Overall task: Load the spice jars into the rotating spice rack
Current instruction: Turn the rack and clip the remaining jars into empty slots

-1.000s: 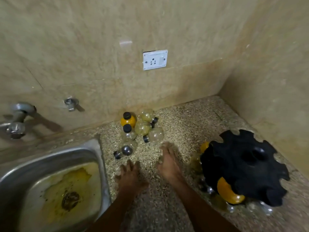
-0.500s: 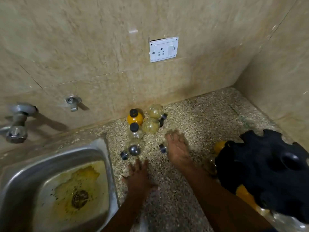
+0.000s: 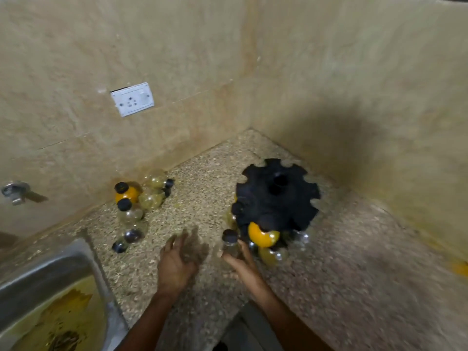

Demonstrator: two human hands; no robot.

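Far left, a dull steel sink (image 3: 63,259), stained yellow inside, cut off by the frame edge. Beside it on the speckled granite counter (image 3: 342,274), a loose cluster of round glass spice jars (image 3: 141,198) with black caps, one filled orange, some upright and some lying down, against the beige tiled wall below a white socket (image 3: 132,99). Left hand (image 3: 177,262) low over the counter, fingers relaxed and slightly spread, blurred, holding nothing. Right hand (image 3: 240,264) gripping a clear black-capped jar (image 3: 230,243) upright, fingers curled round its body, just beside the rack. Black notched rotating spice rack (image 3: 276,198) in the corner, tilted, an orange-filled jar (image 3: 262,235) seated at its lower edge; other jars beneath hard to make out
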